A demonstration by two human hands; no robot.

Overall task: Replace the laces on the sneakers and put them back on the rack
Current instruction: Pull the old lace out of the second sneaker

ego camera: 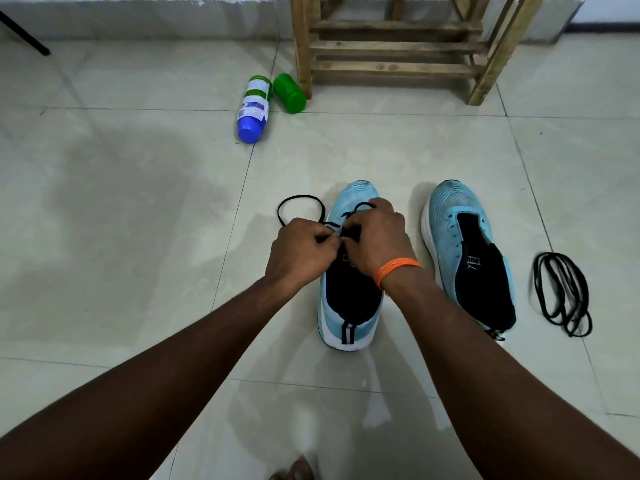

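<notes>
Two light blue sneakers with dark insides stand on the tiled floor. Over the left sneaker (349,306) both my hands work at the eyelets. My left hand (301,251) pinches a black lace (298,202) that loops out to the left of the shoe. My right hand (377,237), with an orange band at the wrist, pinches the same lace over the tongue; the eyelets under my fingers are hidden. The right sneaker (467,258) has no lace in it. A second black lace (564,296) lies coiled on the floor to its right.
A wooden slatted rack (391,50) stands at the back against the wall. A white bottle with a blue cap (254,107) and a green container (289,93) lie by the rack's left leg. A bare foot (294,471) shows at the bottom edge.
</notes>
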